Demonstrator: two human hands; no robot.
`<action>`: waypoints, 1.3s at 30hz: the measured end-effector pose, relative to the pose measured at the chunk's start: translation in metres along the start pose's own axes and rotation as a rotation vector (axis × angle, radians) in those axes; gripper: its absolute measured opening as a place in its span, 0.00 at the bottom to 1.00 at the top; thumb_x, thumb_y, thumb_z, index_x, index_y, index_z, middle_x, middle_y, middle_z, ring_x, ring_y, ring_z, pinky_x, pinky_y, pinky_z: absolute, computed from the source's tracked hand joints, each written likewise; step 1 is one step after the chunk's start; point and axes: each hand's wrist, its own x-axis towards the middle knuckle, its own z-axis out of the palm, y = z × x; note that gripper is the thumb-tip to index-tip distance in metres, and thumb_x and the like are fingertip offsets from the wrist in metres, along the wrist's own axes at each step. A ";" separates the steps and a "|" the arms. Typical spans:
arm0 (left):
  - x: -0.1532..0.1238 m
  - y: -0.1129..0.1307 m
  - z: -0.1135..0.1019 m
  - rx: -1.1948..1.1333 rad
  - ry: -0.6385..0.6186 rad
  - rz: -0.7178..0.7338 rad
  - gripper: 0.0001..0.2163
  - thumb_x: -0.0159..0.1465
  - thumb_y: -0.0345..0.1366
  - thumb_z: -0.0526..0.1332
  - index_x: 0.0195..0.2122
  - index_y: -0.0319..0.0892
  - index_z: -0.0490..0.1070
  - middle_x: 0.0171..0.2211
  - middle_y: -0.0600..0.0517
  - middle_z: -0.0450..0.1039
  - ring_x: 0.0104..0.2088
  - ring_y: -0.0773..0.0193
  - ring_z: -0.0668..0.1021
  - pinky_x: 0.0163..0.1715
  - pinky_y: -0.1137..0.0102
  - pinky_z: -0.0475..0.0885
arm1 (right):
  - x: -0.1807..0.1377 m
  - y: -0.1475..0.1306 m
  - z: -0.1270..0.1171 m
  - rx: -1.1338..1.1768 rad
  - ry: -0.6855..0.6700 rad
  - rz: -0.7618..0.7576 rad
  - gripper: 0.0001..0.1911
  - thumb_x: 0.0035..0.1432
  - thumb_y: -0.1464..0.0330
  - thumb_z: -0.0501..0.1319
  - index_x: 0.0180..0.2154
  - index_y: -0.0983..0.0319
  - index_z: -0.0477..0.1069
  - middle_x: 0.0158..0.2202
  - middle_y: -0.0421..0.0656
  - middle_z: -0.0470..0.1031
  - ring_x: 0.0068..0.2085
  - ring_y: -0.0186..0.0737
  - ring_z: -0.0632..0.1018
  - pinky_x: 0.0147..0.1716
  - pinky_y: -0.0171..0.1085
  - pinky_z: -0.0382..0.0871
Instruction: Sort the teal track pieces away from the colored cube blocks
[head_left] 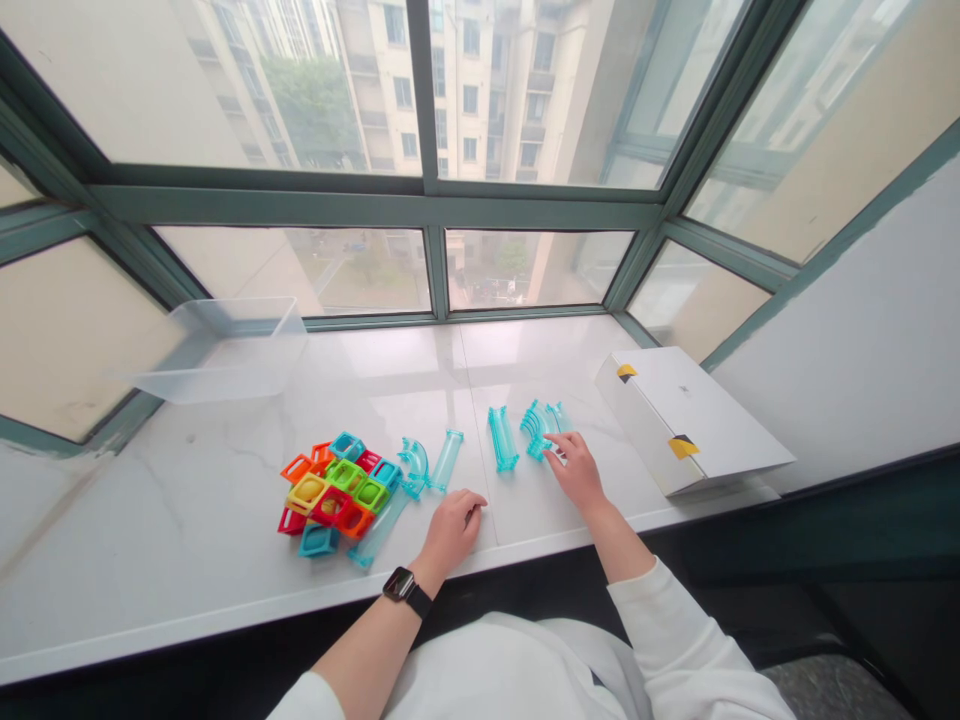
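Currently, left hand rests palm-down, fingers loosely curled and empty, near straight track. Right hand reaches forward, fingers slightly spread against curved track.

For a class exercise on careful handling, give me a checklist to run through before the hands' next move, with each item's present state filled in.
1. Right hand on curved teal track pieces: ok, touching them.
2. Left hand free: ok, holding nothing.
3. Clear plastic tub upright and open: ok.
4. All track pieces gathered in one group: not ok, they lie apart along the sill.
5. Straight track piece apart from coloured tiles: cannot tell, they lie very close.
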 end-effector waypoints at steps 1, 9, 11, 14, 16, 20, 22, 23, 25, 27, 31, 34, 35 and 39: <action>0.000 0.000 0.000 0.000 0.001 0.000 0.11 0.70 0.29 0.55 0.42 0.46 0.77 0.40 0.48 0.79 0.44 0.56 0.78 0.46 0.62 0.72 | 0.000 0.000 0.000 0.002 0.003 -0.001 0.16 0.67 0.61 0.60 0.53 0.55 0.78 0.45 0.46 0.72 0.39 0.42 0.77 0.43 0.45 0.78; -0.001 -0.001 0.000 0.004 0.016 0.006 0.11 0.70 0.29 0.55 0.42 0.47 0.78 0.39 0.49 0.79 0.43 0.57 0.79 0.45 0.63 0.71 | 0.002 0.002 0.001 0.003 0.002 -0.001 0.15 0.67 0.62 0.59 0.52 0.55 0.77 0.45 0.46 0.73 0.39 0.43 0.78 0.44 0.46 0.77; -0.001 0.000 0.000 0.003 0.018 0.007 0.11 0.70 0.29 0.56 0.42 0.47 0.78 0.39 0.49 0.79 0.43 0.57 0.79 0.45 0.63 0.71 | 0.001 0.002 0.002 -0.002 0.004 0.002 0.15 0.67 0.62 0.59 0.52 0.55 0.77 0.45 0.46 0.73 0.38 0.42 0.78 0.44 0.46 0.77; -0.001 0.001 -0.001 0.008 0.010 0.005 0.11 0.70 0.29 0.56 0.42 0.47 0.78 0.39 0.49 0.80 0.43 0.57 0.79 0.45 0.64 0.71 | 0.001 0.002 0.002 -0.010 0.005 -0.005 0.15 0.67 0.63 0.59 0.52 0.55 0.77 0.45 0.46 0.73 0.38 0.42 0.78 0.44 0.45 0.77; 0.000 0.001 -0.001 0.012 0.005 0.005 0.11 0.70 0.29 0.56 0.42 0.47 0.78 0.39 0.49 0.80 0.43 0.57 0.79 0.45 0.63 0.71 | 0.001 0.002 0.001 -0.014 0.005 -0.011 0.15 0.67 0.63 0.59 0.52 0.55 0.77 0.45 0.46 0.73 0.38 0.42 0.78 0.44 0.45 0.77; 0.000 0.001 -0.001 0.014 0.007 0.009 0.11 0.70 0.28 0.56 0.42 0.47 0.78 0.39 0.49 0.80 0.43 0.57 0.79 0.45 0.63 0.72 | 0.001 0.003 0.002 -0.024 0.011 -0.020 0.15 0.67 0.63 0.59 0.52 0.55 0.77 0.44 0.45 0.73 0.37 0.41 0.78 0.43 0.45 0.77; 0.000 0.000 0.000 0.013 0.009 0.011 0.11 0.70 0.28 0.56 0.42 0.47 0.77 0.39 0.49 0.80 0.43 0.57 0.79 0.45 0.63 0.71 | 0.000 0.002 0.001 -0.027 0.022 -0.028 0.15 0.68 0.63 0.59 0.53 0.55 0.76 0.44 0.45 0.73 0.36 0.41 0.77 0.42 0.44 0.77; 0.000 0.000 0.000 0.012 0.009 0.012 0.11 0.70 0.28 0.55 0.42 0.47 0.77 0.39 0.49 0.80 0.43 0.57 0.79 0.46 0.63 0.71 | -0.001 0.001 0.001 -0.029 0.035 -0.035 0.16 0.67 0.63 0.59 0.54 0.55 0.76 0.44 0.45 0.73 0.36 0.41 0.77 0.41 0.44 0.77; -0.001 -0.001 0.000 0.009 0.007 0.010 0.11 0.70 0.29 0.55 0.42 0.47 0.77 0.39 0.49 0.79 0.44 0.57 0.78 0.46 0.63 0.71 | -0.006 -0.003 0.001 -0.030 0.095 -0.061 0.17 0.67 0.63 0.60 0.56 0.55 0.74 0.43 0.45 0.73 0.36 0.41 0.75 0.40 0.43 0.77; -0.001 -0.001 0.001 0.007 0.006 0.002 0.11 0.70 0.30 0.55 0.43 0.47 0.77 0.40 0.49 0.79 0.44 0.57 0.78 0.46 0.62 0.71 | -0.016 -0.009 0.001 -0.024 0.193 -0.092 0.18 0.68 0.63 0.60 0.57 0.56 0.72 0.40 0.44 0.72 0.35 0.41 0.74 0.40 0.43 0.76; -0.001 -0.002 0.003 0.009 -0.004 -0.022 0.09 0.72 0.34 0.56 0.43 0.46 0.77 0.39 0.48 0.79 0.43 0.56 0.78 0.45 0.62 0.71 | -0.047 -0.024 0.009 0.045 0.256 -0.096 0.14 0.70 0.62 0.57 0.53 0.57 0.73 0.34 0.41 0.72 0.34 0.42 0.74 0.40 0.43 0.75; 0.000 -0.003 0.003 0.039 -0.013 -0.031 0.10 0.73 0.39 0.56 0.39 0.45 0.76 0.36 0.48 0.77 0.40 0.56 0.77 0.42 0.63 0.69 | -0.073 -0.036 0.023 0.116 0.060 -0.066 0.12 0.71 0.61 0.55 0.48 0.56 0.75 0.33 0.42 0.75 0.33 0.42 0.76 0.39 0.43 0.75; -0.001 -0.003 0.004 0.055 -0.011 -0.035 0.11 0.73 0.40 0.56 0.36 0.45 0.75 0.34 0.49 0.76 0.39 0.56 0.76 0.41 0.63 0.69 | -0.080 -0.040 0.029 0.142 -0.027 -0.061 0.12 0.71 0.61 0.55 0.47 0.55 0.76 0.34 0.42 0.76 0.33 0.43 0.76 0.39 0.43 0.75; -0.001 -0.002 0.004 0.082 0.002 -0.050 0.16 0.75 0.43 0.53 0.32 0.45 0.73 0.31 0.50 0.74 0.35 0.58 0.74 0.38 0.65 0.67 | -0.095 -0.054 0.055 0.197 -0.264 -0.062 0.13 0.70 0.62 0.56 0.49 0.55 0.77 0.37 0.44 0.80 0.35 0.44 0.80 0.40 0.43 0.76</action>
